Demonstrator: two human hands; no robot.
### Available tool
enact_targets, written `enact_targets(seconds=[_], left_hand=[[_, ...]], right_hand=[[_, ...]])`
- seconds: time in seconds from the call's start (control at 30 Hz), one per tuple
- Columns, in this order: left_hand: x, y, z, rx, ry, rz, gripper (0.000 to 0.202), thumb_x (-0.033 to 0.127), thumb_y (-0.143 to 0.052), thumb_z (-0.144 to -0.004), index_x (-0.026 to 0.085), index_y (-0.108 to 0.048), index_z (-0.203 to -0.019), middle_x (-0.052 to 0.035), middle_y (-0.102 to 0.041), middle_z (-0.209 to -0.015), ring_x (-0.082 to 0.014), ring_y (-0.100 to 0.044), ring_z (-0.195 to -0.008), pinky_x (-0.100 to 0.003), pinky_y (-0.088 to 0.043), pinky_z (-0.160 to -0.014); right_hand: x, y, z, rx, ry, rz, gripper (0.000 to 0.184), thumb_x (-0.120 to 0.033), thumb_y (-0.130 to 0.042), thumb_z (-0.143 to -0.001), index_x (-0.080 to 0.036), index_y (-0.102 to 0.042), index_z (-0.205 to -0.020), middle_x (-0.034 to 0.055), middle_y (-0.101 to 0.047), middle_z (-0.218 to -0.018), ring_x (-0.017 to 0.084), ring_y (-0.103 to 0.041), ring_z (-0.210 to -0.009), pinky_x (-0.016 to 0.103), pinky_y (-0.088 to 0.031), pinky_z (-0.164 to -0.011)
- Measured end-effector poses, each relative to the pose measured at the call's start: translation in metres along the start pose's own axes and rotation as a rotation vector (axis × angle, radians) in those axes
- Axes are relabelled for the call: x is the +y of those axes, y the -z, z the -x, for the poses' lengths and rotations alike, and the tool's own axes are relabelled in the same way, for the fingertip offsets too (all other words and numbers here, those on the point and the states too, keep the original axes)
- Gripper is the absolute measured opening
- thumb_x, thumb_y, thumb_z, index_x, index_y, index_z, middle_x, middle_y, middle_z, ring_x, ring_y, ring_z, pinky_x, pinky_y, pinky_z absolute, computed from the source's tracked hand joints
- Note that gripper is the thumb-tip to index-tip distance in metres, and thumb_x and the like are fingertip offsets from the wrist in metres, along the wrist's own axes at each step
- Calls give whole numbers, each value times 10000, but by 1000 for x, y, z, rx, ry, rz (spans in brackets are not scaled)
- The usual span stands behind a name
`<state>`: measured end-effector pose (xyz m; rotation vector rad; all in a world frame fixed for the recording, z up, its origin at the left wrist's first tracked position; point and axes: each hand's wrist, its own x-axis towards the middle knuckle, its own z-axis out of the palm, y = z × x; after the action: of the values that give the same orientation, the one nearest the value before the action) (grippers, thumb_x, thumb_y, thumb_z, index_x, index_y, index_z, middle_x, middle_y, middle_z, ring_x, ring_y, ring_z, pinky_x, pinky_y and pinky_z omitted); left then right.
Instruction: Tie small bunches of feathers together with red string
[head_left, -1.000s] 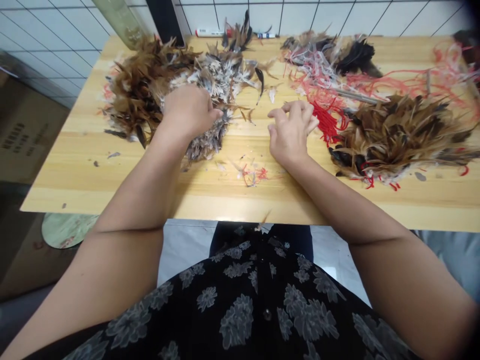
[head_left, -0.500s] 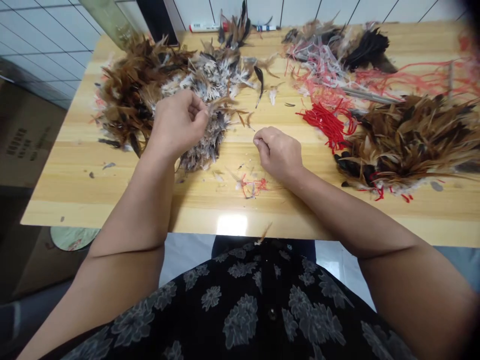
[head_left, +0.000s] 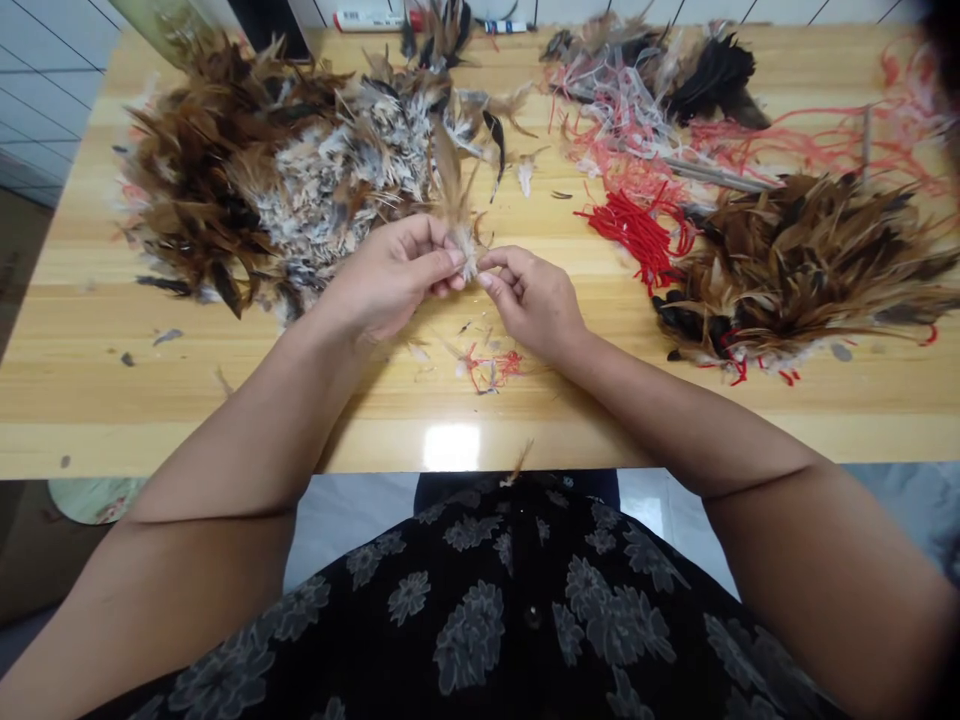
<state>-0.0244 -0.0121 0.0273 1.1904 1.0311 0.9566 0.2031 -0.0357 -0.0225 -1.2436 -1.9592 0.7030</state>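
Between the thumb and fingers of my left hand is a brown feather with a fluffy pale base, its tip pointing away from me. My right hand is closed in a pinch at the feather's base, its fingertips close to the left ones. What exactly lies in the right fingertips is too small to see clearly. Left of my hands spreads a big pile of brown, grey and white feathers. Scraps of red thread and fluff lie just below the hands.
To the right are a bundle of red strings and a heap of brown feathers with red ties. Behind lie tangled pink and white strips, black feathers and a marker. The wooden table's front edge is near my body.
My left hand has come away from the feather pile, moving right and nearer me with a feather in it. It now meets my right hand. The view has shifted slightly.
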Motion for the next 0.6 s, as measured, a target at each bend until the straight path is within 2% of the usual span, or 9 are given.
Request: enact_targets(seconds=[0.13, 0.27, 0.43, 0.6], left_hand=[[-8, -5, 0, -37, -54, 22, 443, 243, -1243, -990, 233, -807, -910, 1, -777, -862, -166, -753, -773, -266, -607, -705], [-15, -7, -3, -67, -71, 32, 425, 310, -1270, -976, 235, -854, -936, -5, -771, -862, -159, -745, -775, -253, -605, -699], [-18, -4, -5, -59, -88, 29, 346, 278, -1221, -1011, 232, -879, -991, -29, -808, -920, -169, -759, -788, -251, -625, -699], [-23, -7, -5, -70, -156, -18, 458, 421, -1284, -937, 267, -866, -1046, -40, -828, -1014, -231, -804, -910, -332, -685, -804]], right_hand=[[6, -4, -4, 6, -24, -54, 289, -505, -764, -1284, -232, -849, -1241, 9, -783, -932, 205, -706, -886, 352, -515, -854], [10, -7, -8, -16, -38, -115, 442, -593, -838, -1241, -242, -746, -989, -30, -650, -812, 169, -582, -780, 354, -447, -795], [16, -9, -11, 6, -38, -152, 395, -559, -822, -1256, -246, -749, -1028, -25, -687, -856, 169, -604, -809, 340, -482, -816], [7, -2, -6, 59, -49, 131, 243, -392, -676, -1308, -243, -791, -1154, 42, -826, -1048, 230, -760, -1018, 355, -523, -876]])
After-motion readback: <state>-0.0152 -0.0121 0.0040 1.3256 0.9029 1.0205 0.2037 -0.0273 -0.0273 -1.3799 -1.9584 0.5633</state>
